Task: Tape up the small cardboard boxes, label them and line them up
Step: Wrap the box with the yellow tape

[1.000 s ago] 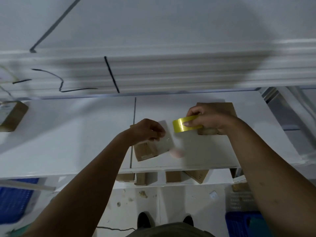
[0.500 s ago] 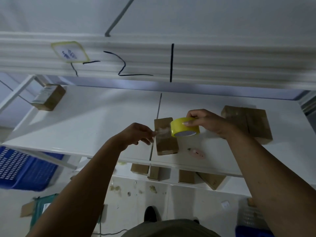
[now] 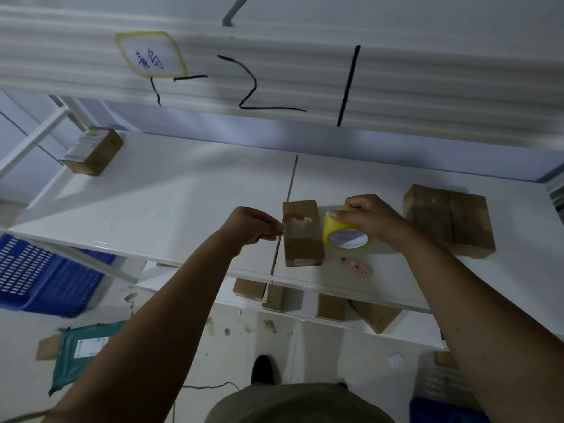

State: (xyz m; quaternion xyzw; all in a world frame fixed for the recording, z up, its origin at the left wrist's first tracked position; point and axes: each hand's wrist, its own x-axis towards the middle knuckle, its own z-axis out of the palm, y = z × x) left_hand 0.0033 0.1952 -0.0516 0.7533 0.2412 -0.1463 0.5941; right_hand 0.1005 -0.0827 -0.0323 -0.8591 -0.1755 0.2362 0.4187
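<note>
I've got the left hand (image 3: 253,227) pinching the free end of the tape strip (image 3: 298,228) just off the left edge of the small box (image 3: 302,248). The right hand (image 3: 372,218) is curled round the yellow tape roll (image 3: 348,236) just beside the box's right side, so the strip spans the box top crosswise. The box lies flat near the front edge of the white table (image 3: 183,203), right next to the seam between its 2 panels. I cannot tell whether the strip is touching the cardboard yet or hanging just above it. To do this well I'd hold the strip taut and level between both hands and square it to the box edges. Then I'd bring it down flat so it lands without a wrinkle, leaving enough overhang on the left to fold down the side wall. I'd stick the left end first, then rub across toward the roll before cutting. A small pinkish object (image 3: 357,267) lies on the table in front of the roll; it may be a cutter, but it is too blurred to say. 2 more boxes (image 3: 448,221) sit touching each other off to the right, clear of my work
</note>
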